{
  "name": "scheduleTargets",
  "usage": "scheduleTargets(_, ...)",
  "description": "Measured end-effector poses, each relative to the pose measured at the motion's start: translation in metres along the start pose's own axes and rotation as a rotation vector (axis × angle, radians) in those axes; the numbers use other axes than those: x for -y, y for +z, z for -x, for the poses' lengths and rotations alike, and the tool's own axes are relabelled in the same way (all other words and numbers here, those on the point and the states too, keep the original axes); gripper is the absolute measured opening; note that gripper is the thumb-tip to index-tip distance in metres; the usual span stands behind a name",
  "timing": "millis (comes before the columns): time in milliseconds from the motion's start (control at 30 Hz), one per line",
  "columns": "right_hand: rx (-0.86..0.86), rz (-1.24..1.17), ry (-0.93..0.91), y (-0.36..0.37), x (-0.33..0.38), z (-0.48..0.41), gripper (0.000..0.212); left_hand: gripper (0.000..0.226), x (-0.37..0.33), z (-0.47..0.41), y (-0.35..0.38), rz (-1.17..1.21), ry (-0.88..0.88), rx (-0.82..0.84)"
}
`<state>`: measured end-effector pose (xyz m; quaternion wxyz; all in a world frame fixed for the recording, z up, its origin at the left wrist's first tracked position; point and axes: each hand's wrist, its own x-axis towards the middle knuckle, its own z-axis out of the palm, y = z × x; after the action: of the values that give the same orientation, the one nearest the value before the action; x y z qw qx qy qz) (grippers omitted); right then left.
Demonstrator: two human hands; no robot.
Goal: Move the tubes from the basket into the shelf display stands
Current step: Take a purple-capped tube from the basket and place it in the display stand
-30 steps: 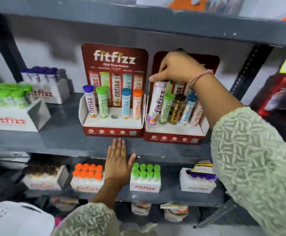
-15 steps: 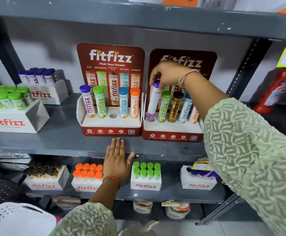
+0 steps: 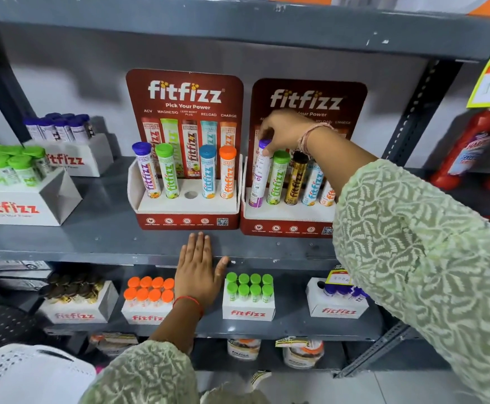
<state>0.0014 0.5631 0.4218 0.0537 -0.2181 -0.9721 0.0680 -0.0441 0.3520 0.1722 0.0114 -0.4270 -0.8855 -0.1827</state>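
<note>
One purple-capped tube (image 3: 260, 173), nearly upright right of centre, is pinched at its cap by the right hand (image 3: 284, 131) and stands in the right display stand (image 3: 289, 220). Flat and empty, the left hand (image 3: 198, 269) is pressed on the shelf edge (image 3: 92, 252) below centre.

"fitfizz" – display stands (image 3: 184, 91), tubes (image 3: 208, 177), boxes (image 3: 19, 207).

1. The right hand (image 3: 286, 130) covers the middle of the right red cardboard display stand (image 3: 308, 94), hiding part of its printed line.
2. The pale green patterned sleeve (image 3: 412, 243) hides that stand's right end and most of the orange-lettered tube (image 3: 327, 196).
3. The white perforated basket (image 3: 19, 374) is cut off at the bottom-left edge.
4. The red bottle (image 3: 476, 144) at right is blurred.
</note>
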Motion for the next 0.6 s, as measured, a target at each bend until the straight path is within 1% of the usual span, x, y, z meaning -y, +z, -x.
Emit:
scheduleTargets(67,-0.014,0.031,-0.016,0.001,0.000,-0.001,0.034,0.115,0.000,0.000,-0.002,-0.017,-0.005,0.013)
scheduleTargets(133,-0.049,0.045,-0.032,0.004,0.000,-0.001,0.034,0.116,-0.001,0.001,-0.003,-0.028,-0.009,0.020)
scheduleTargets(300,-0.087,-0.028,-0.065,0.009,0.000,0.000,0.046,0.116,-0.002,0.000,-0.003,-0.024,-0.009,0.026)
scheduleTargets(467,-0.174,-0.032,-0.081,0.018,-0.005,0.003,0.046,0.116,-0.002,0.000,-0.002,-0.025,-0.007,0.019)
scheduleTargets(600,-0.137,-0.080,-0.131,0.014,0.003,0.003,0.043,0.114,-0.001,-0.001,-0.002,-0.027,-0.009,0.019)
